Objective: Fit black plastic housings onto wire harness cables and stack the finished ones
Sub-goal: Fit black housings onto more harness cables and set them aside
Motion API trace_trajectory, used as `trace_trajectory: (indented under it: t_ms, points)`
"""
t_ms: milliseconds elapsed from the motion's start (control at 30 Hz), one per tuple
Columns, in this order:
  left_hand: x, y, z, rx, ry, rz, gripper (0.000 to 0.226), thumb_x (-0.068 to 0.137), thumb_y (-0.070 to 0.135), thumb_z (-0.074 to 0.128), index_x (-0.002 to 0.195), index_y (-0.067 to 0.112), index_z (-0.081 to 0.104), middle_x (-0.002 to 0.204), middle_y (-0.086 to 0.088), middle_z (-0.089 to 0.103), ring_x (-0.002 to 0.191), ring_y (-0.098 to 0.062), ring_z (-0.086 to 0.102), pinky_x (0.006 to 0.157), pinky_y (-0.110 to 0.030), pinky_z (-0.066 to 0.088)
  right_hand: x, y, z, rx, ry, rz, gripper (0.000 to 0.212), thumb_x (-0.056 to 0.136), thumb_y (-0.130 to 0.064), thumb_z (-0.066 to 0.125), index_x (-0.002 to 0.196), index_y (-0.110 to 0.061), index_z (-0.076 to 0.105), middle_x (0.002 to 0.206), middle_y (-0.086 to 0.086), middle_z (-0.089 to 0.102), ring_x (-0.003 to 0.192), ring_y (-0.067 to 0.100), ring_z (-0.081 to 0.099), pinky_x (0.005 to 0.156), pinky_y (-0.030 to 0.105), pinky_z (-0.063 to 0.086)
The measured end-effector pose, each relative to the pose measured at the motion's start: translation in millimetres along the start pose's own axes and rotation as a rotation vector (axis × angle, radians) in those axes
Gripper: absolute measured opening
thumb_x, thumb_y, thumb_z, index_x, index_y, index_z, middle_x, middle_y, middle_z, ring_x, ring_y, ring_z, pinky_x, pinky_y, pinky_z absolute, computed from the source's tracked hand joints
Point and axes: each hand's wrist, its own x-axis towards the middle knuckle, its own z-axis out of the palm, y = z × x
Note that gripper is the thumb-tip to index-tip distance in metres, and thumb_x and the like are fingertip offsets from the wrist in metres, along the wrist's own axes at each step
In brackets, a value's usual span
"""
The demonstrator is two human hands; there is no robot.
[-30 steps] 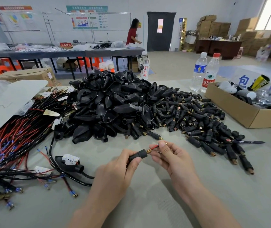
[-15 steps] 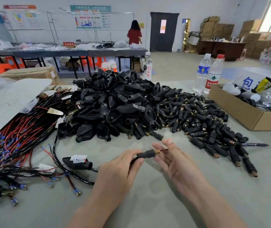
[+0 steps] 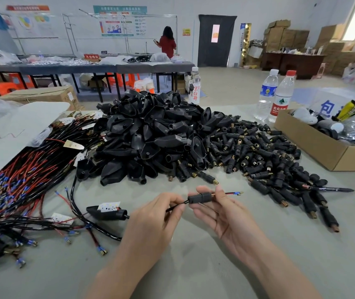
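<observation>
Grey desk (image 3: 323,266): your left hand (image 3: 155,214) is pinching the limp cable (image 3: 175,207), right hand (image 3: 226,214) gripping the seemingly light, stiff housing (image 3: 200,197) mid-body.

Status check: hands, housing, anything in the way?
Left hand pinches cable. Right hand holds small black housing, threaded on cable, terminals out its right end. Loose housing pile behind, not blocking.

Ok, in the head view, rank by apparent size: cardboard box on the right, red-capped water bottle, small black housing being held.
1. cardboard box, cut off by the frame.
2. red-capped water bottle, farther away.
3. small black housing, smallest despite being nearest.
</observation>
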Motion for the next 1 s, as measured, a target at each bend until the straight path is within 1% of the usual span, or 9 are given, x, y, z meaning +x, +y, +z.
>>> trace_trajectory:
  t_ms: [133,233,333,467,600,700,767,900,1000]
  points:
    - [-0.5,-0.2,0.4,-0.043,0.021,-0.023,0.029,0.094,0.046,0.049,0.098,0.024,0.068,0.084,0.021,0.066,0.077,0.001,0.063,0.068,-0.028,0.052,-0.1,2.5,1.3,0.011,0.006,0.033,0.048,0.087,-0.039,0.059,0.109,0.001,0.073,0.109,0.027,0.072,0.095,0.029,0.075,0.07,0.027,0.061]
    - [-0.2,-0.8,0.9,-0.029,0.015,-0.015,0.027,0.094,0.046,0.048,0.097,0.026,0.067,0.082,0.021,0.065,0.075,0.0,0.062,0.066,-0.028,0.049,-0.4,4.1,2.1,-0.02,-0.009,0.032,0.04,0.09,-0.037,0.058,0.1,-0.003,0.078,0.105,0.028,0.072,0.089,0.026,0.076,0.07,0.027,0.061]
    - [-0.4,-3.2,-0.1,-0.027,-0.009,-0.023,0.027,0.094,0.049,0.048,0.097,0.029,0.065,0.083,0.022,0.066,0.077,-0.001,0.064,0.068,-0.028,0.05,0.0,4.1,2.3,-0.048,-0.027,0.015,0.037,0.092,-0.036,0.057,0.1,-0.006,0.078,0.109,0.025,0.072,0.09,0.025,0.076,0.072,0.027,0.06]
    - [0.3,-9.0,-6.4,0.096,-0.031,0.032,0.026,0.09,0.05,0.051,0.097,0.029,0.065,0.079,0.02,0.068,0.079,-0.004,0.057,0.075,-0.019,0.042,1.6,0.2,0.4,-0.068,0.009,-0.039,0.042,0.089,-0.038,0.057,0.104,-0.004,0.077,0.111,0.022,0.073,0.091,0.026,0.075,0.071,0.026,0.06]
    - [2.6,-14.0,-10.0,0.154,-0.016,0.08,0.025,0.093,0.043,0.05,0.089,0.025,0.067,0.072,0.016,0.066,0.076,-0.006,0.053,0.074,-0.022,0.041,1.2,-2.5,-2.3,-0.068,0.038,-0.059,0.044,0.089,-0.04,0.059,0.11,-0.005,0.073,0.111,0.021,0.073,0.089,0.025,0.075,0.07,0.026,0.06]
    - [0.9,-9.9,-5.7,0.173,-0.006,0.139,0.025,0.094,0.039,0.051,0.087,0.022,0.068,0.068,0.014,0.063,0.07,-0.009,0.051,0.069,-0.025,0.042,-1.4,4.6,1.9,-0.11,-0.028,0.001,0.038,0.093,-0.039,0.057,0.104,-0.009,0.077,0.115,0.018,0.073,0.09,0.025,0.075,0.071,0.028,0.06]
    - [-0.1,-9.4,-4.2,0.153,-0.014,0.145,0.024,0.094,0.039,0.051,0.09,0.023,0.068,0.071,0.015,0.064,0.073,-0.008,0.052,0.072,-0.023,0.042,-1.9,6.4,3.8,-0.13,-0.043,0.015,0.036,0.095,-0.039,0.056,0.101,-0.011,0.078,0.115,0.017,0.073,0.09,0.024,0.074,0.071,0.028,0.06]
    - [1.6,-16.1,-7.6,0.13,0.001,0.089,0.022,0.091,0.043,0.054,0.096,0.026,0.068,0.076,0.021,0.065,0.081,0.002,0.052,0.078,-0.014,0.039,-0.3,0.9,0.7,-0.129,-0.007,-0.028,0.036,0.091,-0.041,0.058,0.1,-0.012,0.078,0.114,0.016,0.074,0.089,0.023,0.074,0.071,0.027,0.059]
    - [2.3,-18.2,-5.4,0.159,0.007,0.128,0.019,0.091,0.04,0.056,0.096,0.025,0.067,0.078,0.021,0.063,0.081,0.004,0.052,0.082,-0.01,0.036,1.0,0.5,-1.1,-0.129,0.002,-0.036,0.038,0.089,-0.042,0.058,0.102,-0.012,0.078,0.114,0.015,0.074,0.089,0.022,0.074,0.071,0.027,0.059]
